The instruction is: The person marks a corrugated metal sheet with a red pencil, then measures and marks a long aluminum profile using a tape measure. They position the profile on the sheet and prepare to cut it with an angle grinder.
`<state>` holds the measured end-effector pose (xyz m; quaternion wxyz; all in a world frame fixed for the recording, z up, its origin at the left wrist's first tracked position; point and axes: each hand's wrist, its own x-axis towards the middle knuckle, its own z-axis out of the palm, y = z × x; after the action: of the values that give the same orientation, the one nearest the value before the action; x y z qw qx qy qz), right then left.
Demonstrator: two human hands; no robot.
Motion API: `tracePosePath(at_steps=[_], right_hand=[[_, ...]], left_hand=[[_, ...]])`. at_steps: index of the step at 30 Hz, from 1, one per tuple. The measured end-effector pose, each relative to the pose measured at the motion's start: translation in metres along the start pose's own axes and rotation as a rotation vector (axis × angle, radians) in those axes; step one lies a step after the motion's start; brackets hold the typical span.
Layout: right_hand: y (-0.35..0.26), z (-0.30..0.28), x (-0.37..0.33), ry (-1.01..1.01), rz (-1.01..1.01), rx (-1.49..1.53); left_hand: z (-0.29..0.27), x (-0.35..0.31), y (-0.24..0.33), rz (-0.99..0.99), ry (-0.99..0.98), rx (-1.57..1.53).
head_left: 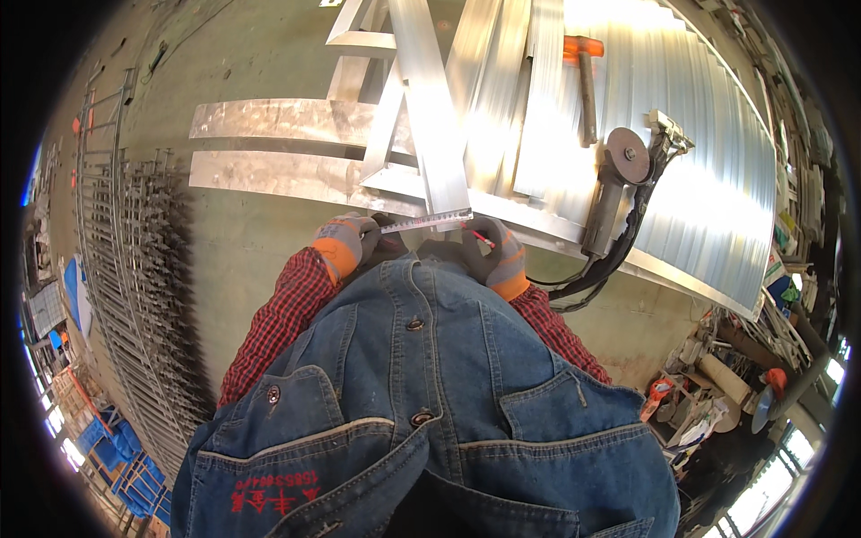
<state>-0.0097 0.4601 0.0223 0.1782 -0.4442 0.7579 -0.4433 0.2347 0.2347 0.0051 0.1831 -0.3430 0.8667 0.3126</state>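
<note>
At the frame's centre, our left hand [345, 244] pinches the tape [426, 221], probably light and springy, best held flat by its edges. Our right hand [495, 255] holds a red pen [482, 238].

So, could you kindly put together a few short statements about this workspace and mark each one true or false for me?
1. A tape measure runs between the left hand and the right hand. True.
2. Both hands are bare. False: they wear grey and orange gloves.
3. The angle grinder lies to the right of the right hand. True.
4. The right hand grips the orange-headed hammer. False: the hammer lies on the ribbed metal stock; the hand holds a small red item.
5. The tape measure is at the near end of a flat metal bar. True.
</note>
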Motion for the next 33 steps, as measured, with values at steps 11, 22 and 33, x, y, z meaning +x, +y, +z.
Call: tracePosePath(at_steps=[11, 22, 33], right_hand=[[0.005, 0.024, 0.010, -0.157, -0.061, 0.080], [0.017, 0.026, 0.009, -0.223, -0.065, 0.039], [0.000, 0.013, 0.013, -0.177, -0.307, -0.003]], left_hand=[[0.001, -0.009, 0.008, -0.026, 0.072, -0.012], [-0.008, -0.006, 0.016, -0.101, -0.062, 0.026], [-0.013, -0.009, 0.009, -0.106, -0.009, 0.049]])
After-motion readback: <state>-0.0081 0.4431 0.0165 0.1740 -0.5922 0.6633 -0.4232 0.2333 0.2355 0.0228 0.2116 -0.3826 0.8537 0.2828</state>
